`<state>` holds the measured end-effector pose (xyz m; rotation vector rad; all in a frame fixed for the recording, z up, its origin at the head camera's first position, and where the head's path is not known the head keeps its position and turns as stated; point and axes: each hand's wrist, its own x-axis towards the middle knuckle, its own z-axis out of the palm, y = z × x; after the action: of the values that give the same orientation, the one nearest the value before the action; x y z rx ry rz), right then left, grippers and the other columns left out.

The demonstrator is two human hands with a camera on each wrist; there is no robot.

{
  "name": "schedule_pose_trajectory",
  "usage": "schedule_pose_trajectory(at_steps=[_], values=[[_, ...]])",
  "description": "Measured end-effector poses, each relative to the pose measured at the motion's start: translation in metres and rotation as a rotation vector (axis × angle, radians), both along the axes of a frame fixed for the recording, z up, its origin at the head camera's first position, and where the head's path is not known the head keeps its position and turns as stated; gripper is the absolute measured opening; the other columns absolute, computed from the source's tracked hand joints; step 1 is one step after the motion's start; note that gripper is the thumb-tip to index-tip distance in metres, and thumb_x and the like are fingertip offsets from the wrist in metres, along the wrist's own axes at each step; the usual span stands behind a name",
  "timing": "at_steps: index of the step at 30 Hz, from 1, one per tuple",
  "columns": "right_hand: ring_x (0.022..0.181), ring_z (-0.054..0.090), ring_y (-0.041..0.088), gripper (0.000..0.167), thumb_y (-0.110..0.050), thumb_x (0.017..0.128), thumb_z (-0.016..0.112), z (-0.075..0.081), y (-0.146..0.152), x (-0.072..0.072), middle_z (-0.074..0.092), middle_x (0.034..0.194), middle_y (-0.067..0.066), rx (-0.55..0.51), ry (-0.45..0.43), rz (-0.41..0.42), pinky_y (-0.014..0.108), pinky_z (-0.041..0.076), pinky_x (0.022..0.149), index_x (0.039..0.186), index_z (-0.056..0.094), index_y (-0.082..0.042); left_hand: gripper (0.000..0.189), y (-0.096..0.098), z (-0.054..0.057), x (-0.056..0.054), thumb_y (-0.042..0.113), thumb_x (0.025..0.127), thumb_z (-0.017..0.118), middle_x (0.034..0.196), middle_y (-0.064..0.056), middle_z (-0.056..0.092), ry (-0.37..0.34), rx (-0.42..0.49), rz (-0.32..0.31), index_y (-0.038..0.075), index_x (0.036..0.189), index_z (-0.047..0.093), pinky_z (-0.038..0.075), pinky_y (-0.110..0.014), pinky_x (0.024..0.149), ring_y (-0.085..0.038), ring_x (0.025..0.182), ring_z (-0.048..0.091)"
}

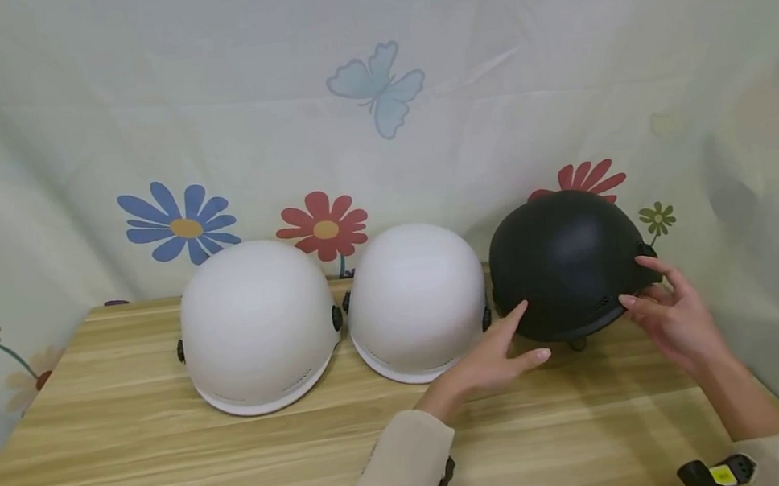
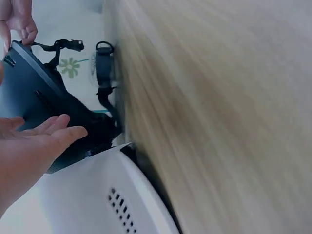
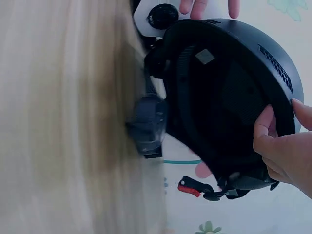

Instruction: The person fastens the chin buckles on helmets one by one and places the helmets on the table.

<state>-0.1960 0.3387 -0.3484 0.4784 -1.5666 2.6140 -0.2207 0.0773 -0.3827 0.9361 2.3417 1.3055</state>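
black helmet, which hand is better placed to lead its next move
Probably the right hand: its fingers pinch the rim of the black helmet. The left hand has fingers stretched out at the opposite side, without gripping it.

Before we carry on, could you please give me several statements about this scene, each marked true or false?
1. The black helmet is the rightmost of three in the head view. True.
2. Two white helmets stand on the wooden table. True.
3. The right hand grips a white helmet. False: it grips the black helmet.
4. The left hand is a closed fist. False: its fingers are extended toward the black helmet.
5. A black and red clip shows in the right wrist view. True.
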Motion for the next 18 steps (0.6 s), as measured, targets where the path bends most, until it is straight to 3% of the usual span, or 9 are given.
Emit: schedule_pose_trajectory(at_steps=[6, 18], values=[[0.078, 0.062, 0.024, 0.052, 0.022, 0.086, 0.040, 0.015, -0.001, 0.002, 0.057, 0.094, 0.014, 0.030, -0.004, 0.022, 0.030, 0.052, 0.069, 0.127, 0.039, -0.009, 0.070, -0.003, 0.010, 0.002, 0.041, 0.093, 0.049, 0.148, -0.006, 0.019, 0.066, -0.033, 0.022, 0.018, 0.148, 0.012, 0.027, -0.041, 0.105, -0.022, 0.134, 0.021], [0.080, 0.059, 0.021, 0.047, 0.019, 0.087, 0.041, 0.040, 0.001, 0.002, 0.054, 0.097, 0.012, 0.139, 0.048, 0.043, 0.030, 0.052, 0.068, 0.128, 0.043, -0.004, 0.065, -0.008, 0.016, 0.002, 0.036, 0.092, 0.052, 0.150, -0.011, 0.012, 0.118, 0.060, 0.069, 0.021, 0.147, 0.020, 0.026, -0.048, 0.104, -0.026, 0.133, 0.024]])
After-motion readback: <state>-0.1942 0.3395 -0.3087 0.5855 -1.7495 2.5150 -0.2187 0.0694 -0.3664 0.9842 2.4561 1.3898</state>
